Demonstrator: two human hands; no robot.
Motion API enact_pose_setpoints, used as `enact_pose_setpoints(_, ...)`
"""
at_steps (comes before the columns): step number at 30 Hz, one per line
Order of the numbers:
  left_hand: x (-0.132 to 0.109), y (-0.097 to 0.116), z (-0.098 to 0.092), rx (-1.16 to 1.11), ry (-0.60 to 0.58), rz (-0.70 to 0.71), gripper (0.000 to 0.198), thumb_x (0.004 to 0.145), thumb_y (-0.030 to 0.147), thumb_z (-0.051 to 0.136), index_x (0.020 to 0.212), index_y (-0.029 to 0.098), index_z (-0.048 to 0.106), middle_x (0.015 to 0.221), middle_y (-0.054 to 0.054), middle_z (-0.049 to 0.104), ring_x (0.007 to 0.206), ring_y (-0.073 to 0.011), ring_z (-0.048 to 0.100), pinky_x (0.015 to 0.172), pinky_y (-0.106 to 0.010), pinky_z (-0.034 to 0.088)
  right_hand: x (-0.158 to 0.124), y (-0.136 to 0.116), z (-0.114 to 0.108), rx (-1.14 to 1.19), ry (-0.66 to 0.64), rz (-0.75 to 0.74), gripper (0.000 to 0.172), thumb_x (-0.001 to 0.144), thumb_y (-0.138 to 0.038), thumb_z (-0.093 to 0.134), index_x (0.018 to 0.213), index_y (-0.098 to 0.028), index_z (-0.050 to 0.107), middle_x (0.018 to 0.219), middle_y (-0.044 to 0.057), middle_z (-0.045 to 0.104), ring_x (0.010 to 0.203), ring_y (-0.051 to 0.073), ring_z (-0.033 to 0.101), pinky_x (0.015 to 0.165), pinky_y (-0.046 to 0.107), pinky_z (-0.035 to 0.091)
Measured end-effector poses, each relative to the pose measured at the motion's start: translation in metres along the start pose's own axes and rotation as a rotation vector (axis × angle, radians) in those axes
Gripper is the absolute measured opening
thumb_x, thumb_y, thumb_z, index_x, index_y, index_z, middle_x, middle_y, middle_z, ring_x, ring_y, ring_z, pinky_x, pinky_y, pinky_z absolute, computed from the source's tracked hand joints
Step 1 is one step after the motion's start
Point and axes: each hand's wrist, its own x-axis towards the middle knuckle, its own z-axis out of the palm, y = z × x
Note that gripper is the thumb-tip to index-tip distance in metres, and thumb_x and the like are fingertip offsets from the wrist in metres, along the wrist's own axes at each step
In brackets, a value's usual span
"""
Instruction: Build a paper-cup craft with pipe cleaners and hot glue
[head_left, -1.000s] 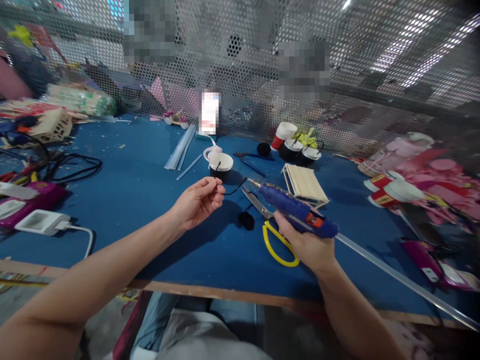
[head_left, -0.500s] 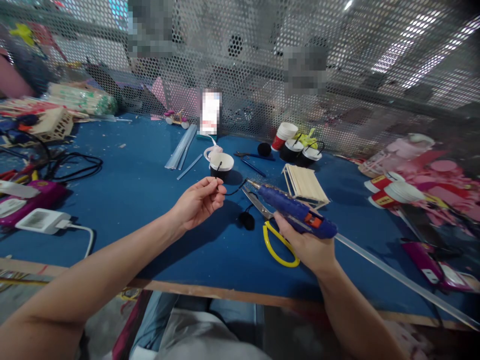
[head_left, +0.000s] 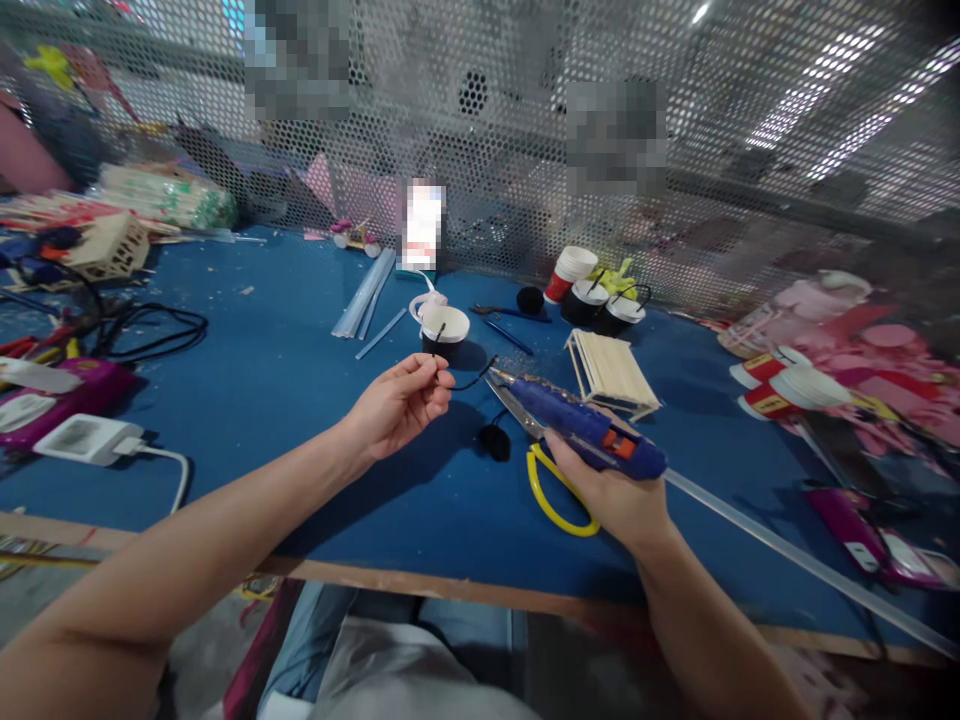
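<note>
Between the thumb and fingers of my left hand [head_left: 405, 398] is a thin black fuzzy stem, a pipe cleaner [head_left: 474, 380], curving out to the right. My right hand [head_left: 611, 495] is closed round a blue glue gun [head_left: 577, 420] with a long clear glue stick [head_left: 795, 555] coming out of its back. The gun's metal tip is close to the stem's free end; whether they touch I cannot tell. Yellow-handled scissors [head_left: 559, 500] lie under the gun. A black pompom [head_left: 494, 441] rests below the tip. Behind my left hand stands a black-and-white paper cup [head_left: 444, 325].
A small wooden-stick frame [head_left: 615, 370] stands right of the gun. Farther back are black cups [head_left: 585, 302], a second black pompom [head_left: 530, 299], pliers [head_left: 499, 311] and clear glue sticks [head_left: 365, 295]. Purple power strips [head_left: 97, 395] lie on both sides. A perforated metal screen [head_left: 480, 150] closes off the back.
The glue gun has shifted slightly left and down, its tip still near the stem's end. My left hand keeps its pinch in almost the same place.
</note>
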Motion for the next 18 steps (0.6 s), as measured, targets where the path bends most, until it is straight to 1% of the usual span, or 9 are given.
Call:
enact_pose_setpoints(7, -0.0004, 0.0008, 0.0012, 0.004, 0.004, -0.004, 0.010, 0.083, 0.009, 0.045, 0.078, 0.011, 0.053, 0.065, -0.002, 0.056, 0.050, -0.0041, 0.051, 0.049, -0.014, 0.046, -0.0007, 0.0001, -0.0007, -0.019, -0.002, 0.005, 0.008, 0.074, -0.022, 0.058, 0.068, -0.020, 0.053, 0.056, -0.002, 0.051, 0.048, 0.011, 0.049, 0.051, 0.025, 0.047)
enact_pose_setpoints(11, -0.0004, 0.0009, 0.0012, 0.007, 0.004, -0.003, 0.012, 0.084, 0.009, 0.043, 0.078, 0.011, 0.053, 0.065, -0.002, 0.056, 0.050, -0.0041, 0.051, 0.050, -0.014, 0.046, -0.0016, 0.0022, 0.0002, 0.010, 0.033, -0.018, 0.009, 0.074, -0.020, 0.059, 0.068, -0.021, 0.053, 0.059, -0.002, 0.053, 0.050, 0.012, 0.050, 0.052, 0.025, 0.049)
enact_pose_setpoints(15, -0.0003, 0.0004, 0.0006, 0.008, 0.004, -0.003, 0.010, 0.083, 0.009, 0.045, 0.077, 0.011, 0.054, 0.066, -0.002, 0.056, 0.050, -0.0043, 0.051, 0.050, -0.015, 0.047, -0.0040, 0.0065, 0.0025, -0.001, 0.045, -0.010, 0.011, 0.072, -0.023, 0.062, 0.068, -0.021, 0.052, 0.058, -0.002, 0.051, 0.050, 0.012, 0.049, 0.049, 0.024, 0.047)
enact_pose_setpoints(18, 0.0001, 0.0001, 0.0003, 0.005, -0.001, 0.000, 0.010, 0.083, 0.009, 0.045, 0.078, 0.011, 0.054, 0.065, -0.002, 0.056, 0.050, -0.0042, 0.051, 0.050, -0.014, 0.046, -0.0039, 0.0053, 0.0020, 0.016, 0.028, 0.009, 0.013, 0.073, -0.025, 0.061, 0.067, -0.021, 0.051, 0.056, -0.003, 0.049, 0.048, 0.011, 0.047, 0.048, 0.024, 0.047)
